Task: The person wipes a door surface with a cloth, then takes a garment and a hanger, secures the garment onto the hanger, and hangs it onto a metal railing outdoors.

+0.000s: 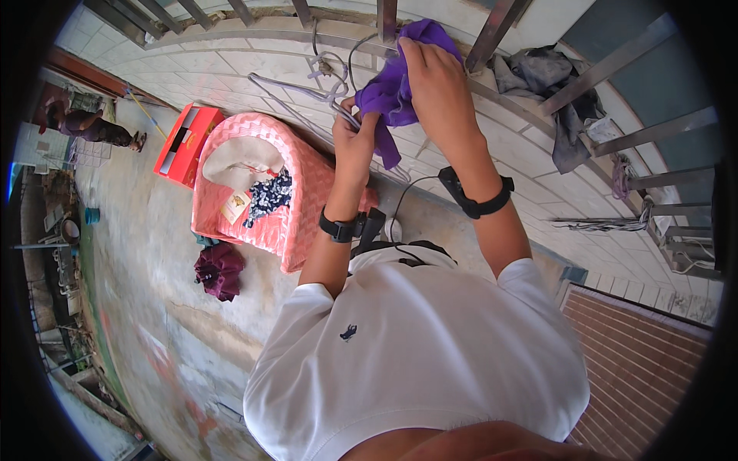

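A crumpled purple cloth point(395, 86) is up by the metal window bars, between my two hands. My right hand point(435, 86) grips its upper part, with the fingers bent over the fabric. My left hand point(354, 135) is closed around grey wire hangers point(288, 86), its thumb against the lower edge of the cloth. How far the wire runs inside the cloth is hidden. Dark cords loop from the bars beside the hangers. Each wrist wears a black strap with a small device, and a thin black cable runs from the right one.
A pink quilted armchair point(314, 167) below holds a pale cushion, a dark floral cloth point(270, 196) and a card. Near it are a red box point(187, 144) and a maroon cloth point(219, 271) on the concrete. Grey rags point(542, 75) hang at the bars. Another person point(95, 127) stands far left.
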Tool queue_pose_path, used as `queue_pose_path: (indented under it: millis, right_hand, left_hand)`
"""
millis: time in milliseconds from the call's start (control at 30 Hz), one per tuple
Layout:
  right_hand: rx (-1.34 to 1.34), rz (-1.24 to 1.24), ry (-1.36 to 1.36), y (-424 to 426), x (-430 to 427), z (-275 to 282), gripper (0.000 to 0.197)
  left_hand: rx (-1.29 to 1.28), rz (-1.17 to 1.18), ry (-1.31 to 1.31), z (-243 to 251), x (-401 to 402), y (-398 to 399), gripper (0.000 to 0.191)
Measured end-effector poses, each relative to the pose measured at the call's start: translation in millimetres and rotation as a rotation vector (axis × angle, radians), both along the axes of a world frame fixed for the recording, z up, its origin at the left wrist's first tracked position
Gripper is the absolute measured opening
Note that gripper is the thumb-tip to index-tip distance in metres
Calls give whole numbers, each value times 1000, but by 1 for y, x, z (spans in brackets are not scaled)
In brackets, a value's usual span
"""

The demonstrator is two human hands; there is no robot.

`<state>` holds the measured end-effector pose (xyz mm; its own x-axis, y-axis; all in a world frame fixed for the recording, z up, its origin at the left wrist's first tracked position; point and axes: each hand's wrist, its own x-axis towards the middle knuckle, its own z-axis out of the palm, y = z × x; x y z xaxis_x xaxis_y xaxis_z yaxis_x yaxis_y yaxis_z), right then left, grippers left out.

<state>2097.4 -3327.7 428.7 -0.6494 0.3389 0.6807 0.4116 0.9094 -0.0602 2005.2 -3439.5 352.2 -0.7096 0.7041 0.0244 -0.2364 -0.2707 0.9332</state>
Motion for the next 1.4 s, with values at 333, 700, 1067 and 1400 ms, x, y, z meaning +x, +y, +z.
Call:
queue_pose_path:
  millis: [333,700,1067,1400]
  right_hand:
    - [-291,-18,-55,-26,76,-52,57]
    - [97,174,200,-32,17,-28,41]
    - [366,-267,-244,11,6,7,20]
    - [190,-361,-365,-18,23,15,22]
  left_hand:
    - [-111,-388,44,-49,24,-30,25]
    - [68,-254,-5,-38,28,-24,23]
    - [74,-322,42,-10,26,6,19]
    - [38,-331,-8,-28,12,-4,13]
